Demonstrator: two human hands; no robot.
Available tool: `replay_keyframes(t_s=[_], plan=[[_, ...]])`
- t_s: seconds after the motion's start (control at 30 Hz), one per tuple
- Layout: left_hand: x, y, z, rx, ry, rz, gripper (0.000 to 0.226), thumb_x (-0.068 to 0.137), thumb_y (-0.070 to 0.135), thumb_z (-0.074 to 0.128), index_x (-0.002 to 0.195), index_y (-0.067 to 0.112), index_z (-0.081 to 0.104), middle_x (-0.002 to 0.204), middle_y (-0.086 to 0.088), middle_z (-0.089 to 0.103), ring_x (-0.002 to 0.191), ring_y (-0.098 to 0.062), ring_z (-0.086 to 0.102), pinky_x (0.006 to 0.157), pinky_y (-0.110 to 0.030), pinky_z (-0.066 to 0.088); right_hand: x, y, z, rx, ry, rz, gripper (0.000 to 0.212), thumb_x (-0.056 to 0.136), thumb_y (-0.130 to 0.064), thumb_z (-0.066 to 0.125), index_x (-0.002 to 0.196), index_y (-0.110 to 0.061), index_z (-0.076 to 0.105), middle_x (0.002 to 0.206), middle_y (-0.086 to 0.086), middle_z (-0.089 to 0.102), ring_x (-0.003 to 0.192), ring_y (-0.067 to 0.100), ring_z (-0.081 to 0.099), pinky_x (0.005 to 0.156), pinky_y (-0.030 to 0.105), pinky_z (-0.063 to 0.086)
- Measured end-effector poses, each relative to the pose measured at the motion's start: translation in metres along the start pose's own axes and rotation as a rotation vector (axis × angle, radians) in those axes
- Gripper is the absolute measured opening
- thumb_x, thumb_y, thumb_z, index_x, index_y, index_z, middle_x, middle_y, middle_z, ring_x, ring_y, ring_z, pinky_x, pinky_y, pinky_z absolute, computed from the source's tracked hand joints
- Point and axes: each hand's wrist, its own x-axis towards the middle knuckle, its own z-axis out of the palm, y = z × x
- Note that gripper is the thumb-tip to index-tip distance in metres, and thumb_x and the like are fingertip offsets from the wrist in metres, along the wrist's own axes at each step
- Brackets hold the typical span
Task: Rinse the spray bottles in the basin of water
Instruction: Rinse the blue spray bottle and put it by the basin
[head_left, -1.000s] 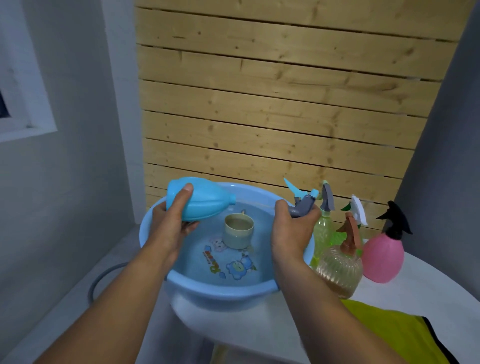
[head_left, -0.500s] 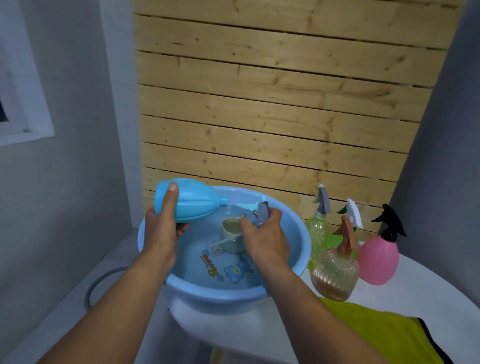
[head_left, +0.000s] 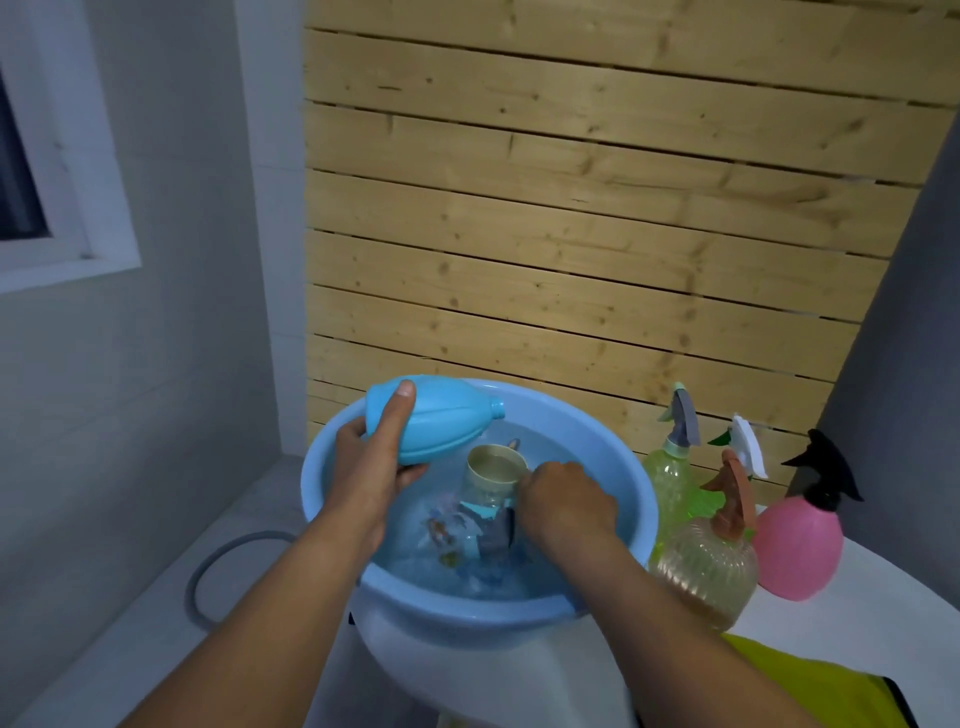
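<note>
Left hand (head_left: 371, 475) fingers wrap the uncapped blue bottle (head_left: 431, 423), tilted above the basin (head_left: 631, 467); right hand (head_left: 563, 501) grips the cup (head_left: 493, 475) handle in the water; wet plastic looks light and slippery, best held round its belly.

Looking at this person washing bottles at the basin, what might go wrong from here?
The blue basin juts past the white table's edge, so pressing on its near side could tip it.

The right hand grips a cup close to three bottles; its elbow might topple the amber bottle.

The left hand holds the wet blue bottle sideways; it may slip and splash.
</note>
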Motion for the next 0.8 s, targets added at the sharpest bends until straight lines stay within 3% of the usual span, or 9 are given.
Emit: replay_keyframes(t_s=[0.13, 0.27, 0.37, 0.43, 0.57, 0.7, 0.8], plan=[[0.002, -0.003, -0.002, 0.014, -0.041, -0.042, 0.071, 0.068, 0.066, 0.068, 0.124, 0.022, 0.058, 0.116, -0.002, 0.069, 0.103, -0.016, 0.069, 0.079, -0.037, 0.06, 0.036, 0.014, -0.004, 0.114, -0.01, -0.161, 0.046, 0.091, -0.01, 0.045, 0.137, -0.016, 0.046, 0.138, 0.01, 0.035, 0.115, 0.034, 0.054, 0.087, 0.039, 0.044], [0.005, -0.004, -0.001, 0.151, 0.018, -0.084, 0.072, 0.069, 0.076, 0.062, 0.115, 0.02, 0.063, 0.104, -0.003, 0.071, 0.094, -0.018, 0.068, 0.073, -0.034, 0.056, 0.069, 0.013, -0.001, 0.031, -0.148, -0.349, 0.067, 0.094, -0.005, 0.043, 0.154, -0.024, 0.022, 0.161, -0.002, 0.012, 0.14, 0.026, 0.034, 0.109, 0.039, 0.036], [0.01, -0.006, -0.002, 0.179, 0.042, -0.103, 0.066, 0.07, 0.078, 0.061, 0.102, 0.021, 0.069, 0.093, -0.003, 0.074, 0.087, -0.019, 0.068, 0.073, -0.035, 0.053, 0.082, 0.008, 0.004, -0.012, -0.221, -0.47, 0.07, 0.093, -0.005, 0.049, 0.153, -0.031, 0.024, 0.16, -0.003, 0.021, 0.14, 0.023, 0.034, 0.111, 0.036, 0.033], [0.009, -0.005, -0.002, 0.127, 0.003, -0.114, 0.068, 0.064, 0.076, 0.065, 0.103, 0.021, 0.069, 0.097, -0.003, 0.075, 0.089, -0.018, 0.071, 0.078, -0.035, 0.057, 0.084, 0.005, 0.008, -0.072, -0.283, -0.499, 0.073, 0.092, -0.006, 0.052, 0.153, -0.035, 0.024, 0.156, -0.002, 0.032, 0.138, 0.024, 0.038, 0.109, 0.037, 0.035], [0.008, -0.007, -0.001, 0.012, -0.023, -0.095, 0.081, 0.055, 0.061, 0.079, 0.124, 0.027, 0.052, 0.115, 0.001, 0.068, 0.093, -0.015, 0.073, 0.079, -0.038, 0.06, 0.083, 0.005, 0.012, -0.164, -0.347, -0.388, 0.077, 0.089, -0.016, 0.059, 0.154, -0.028, 0.019, 0.152, 0.006, 0.036, 0.133, 0.03, 0.043, 0.101, 0.04, 0.041], [0.006, -0.006, -0.003, 0.039, -0.101, -0.102, 0.085, 0.052, 0.055, 0.086, 0.126, 0.025, 0.055, 0.117, 0.001, 0.07, 0.099, -0.016, 0.071, 0.085, -0.038, 0.058, 0.078, 0.007, 0.009, 0.0, -0.303, -0.195, 0.044, 0.092, -0.031, 0.045, 0.131, -0.012, 0.054, 0.135, 0.011, 0.055, 0.117, 0.029, 0.055, 0.092, 0.035, 0.044], [0.005, -0.006, -0.001, 0.148, -0.031, -0.086, 0.089, 0.041, 0.061, 0.085, 0.117, 0.022, 0.058, 0.107, 0.003, 0.071, 0.096, -0.013, 0.07, 0.082, -0.032, 0.057, 0.074, 0.01, 0.01, 0.132, -0.329, -0.073, 0.04, 0.087, -0.036, 0.051, 0.116, -0.008, 0.059, 0.112, 0.012, 0.066, 0.1, 0.028, 0.065, 0.084, 0.036, 0.052]])
